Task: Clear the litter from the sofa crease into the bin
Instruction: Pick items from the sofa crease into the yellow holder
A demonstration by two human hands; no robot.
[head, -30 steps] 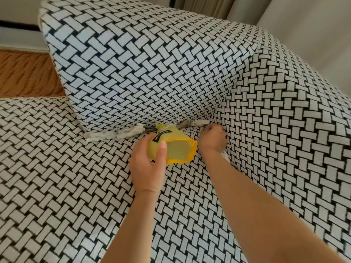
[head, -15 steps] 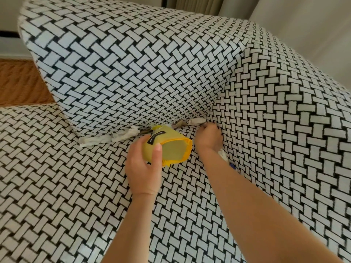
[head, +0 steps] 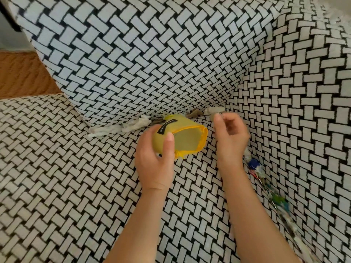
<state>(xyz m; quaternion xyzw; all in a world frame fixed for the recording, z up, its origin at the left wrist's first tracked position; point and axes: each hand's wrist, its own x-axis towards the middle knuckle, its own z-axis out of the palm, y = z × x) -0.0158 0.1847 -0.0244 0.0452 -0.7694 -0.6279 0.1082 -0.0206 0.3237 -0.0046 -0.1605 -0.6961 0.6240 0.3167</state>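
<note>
My left hand (head: 153, 162) grips a small yellow fabric bin (head: 182, 137) tipped on its side on the sofa seat, with its mouth facing right. My right hand (head: 229, 135) hovers just right of the bin's mouth, fingers loosely curled and apart, and I see nothing in them. Litter lies in the back crease: crumpled white paper (head: 123, 127) left of the bin, a brown scrap (head: 193, 112) and a pale scrap (head: 214, 110) just beyond my right fingertips. Colourful scraps (head: 254, 165) lie along the side crease, partly hidden by my right forearm.
The sofa (head: 57, 186) is covered in a black-and-white woven-pattern fabric, with the back cushion (head: 142, 54) ahead and the armrest (head: 303, 111) on the right. An orange wicker surface (head: 22, 74) shows at the far left.
My right hand has lifted off the crease and uncurled from a fist. The view has come closer to the corner. My left hand still holds the bin in about the same spot.
</note>
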